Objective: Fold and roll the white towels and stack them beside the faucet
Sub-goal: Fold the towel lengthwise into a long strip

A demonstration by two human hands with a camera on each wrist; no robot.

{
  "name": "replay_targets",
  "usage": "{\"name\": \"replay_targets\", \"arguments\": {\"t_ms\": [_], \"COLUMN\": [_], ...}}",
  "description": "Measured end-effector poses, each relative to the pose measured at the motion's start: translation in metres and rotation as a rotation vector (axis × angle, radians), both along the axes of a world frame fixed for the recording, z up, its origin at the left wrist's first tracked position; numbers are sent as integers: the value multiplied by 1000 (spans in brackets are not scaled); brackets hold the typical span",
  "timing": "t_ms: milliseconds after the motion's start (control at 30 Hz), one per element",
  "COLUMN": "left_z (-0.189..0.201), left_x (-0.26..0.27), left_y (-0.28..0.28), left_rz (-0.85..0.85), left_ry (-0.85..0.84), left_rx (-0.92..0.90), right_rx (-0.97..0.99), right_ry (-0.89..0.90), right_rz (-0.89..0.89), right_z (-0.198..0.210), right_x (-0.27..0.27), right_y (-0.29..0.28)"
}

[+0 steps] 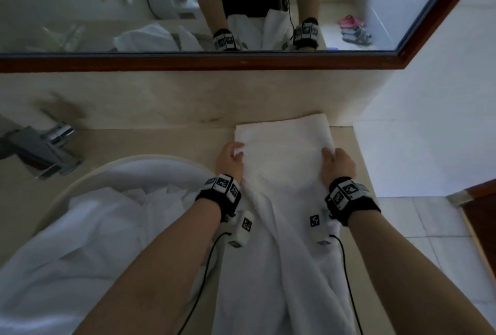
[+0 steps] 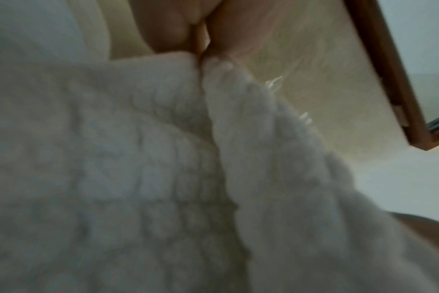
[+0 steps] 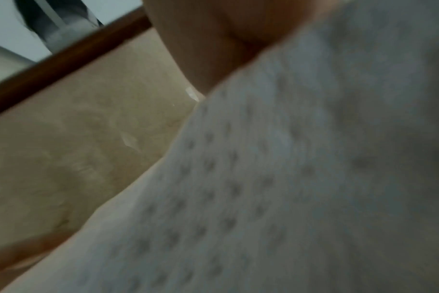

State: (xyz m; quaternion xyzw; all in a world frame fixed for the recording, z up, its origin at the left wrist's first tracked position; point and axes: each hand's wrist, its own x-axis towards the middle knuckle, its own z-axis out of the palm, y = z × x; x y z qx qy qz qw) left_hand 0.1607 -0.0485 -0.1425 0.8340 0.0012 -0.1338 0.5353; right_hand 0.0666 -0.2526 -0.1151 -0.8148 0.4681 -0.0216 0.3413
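White terry towel (image 1: 284,152) lies folded on the beige counter (image 1: 161,144), its near end hanging off the edge under your wrists. Your left hand (image 1: 229,160) pinches its left edge; your right hand (image 1: 338,164) curls over the right edge. More towels (image 1: 107,213) fill the basin left of your grip, the faucet (image 1: 40,146) beyond them.

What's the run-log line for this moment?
step: folding | towel: flat on counter, end hanging off | left hand: grips left edge | right hand: grips right edge | rolled: none
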Motion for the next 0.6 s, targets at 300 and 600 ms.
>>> {"name": "replay_targets", "arguments": {"t_ms": [300,600], "left_z": [1,18], "left_x": [-7,-46], "left_y": [12,6], "left_rz": [-417,-155], "left_ry": [278,-171], "left_rx": [293,714], "right_rx": [165,-246], "right_ry": [140,18], "right_rz": [73,57], "right_z": [-8,5], "right_x": [-25,-27], "right_y": [-17,14]}}
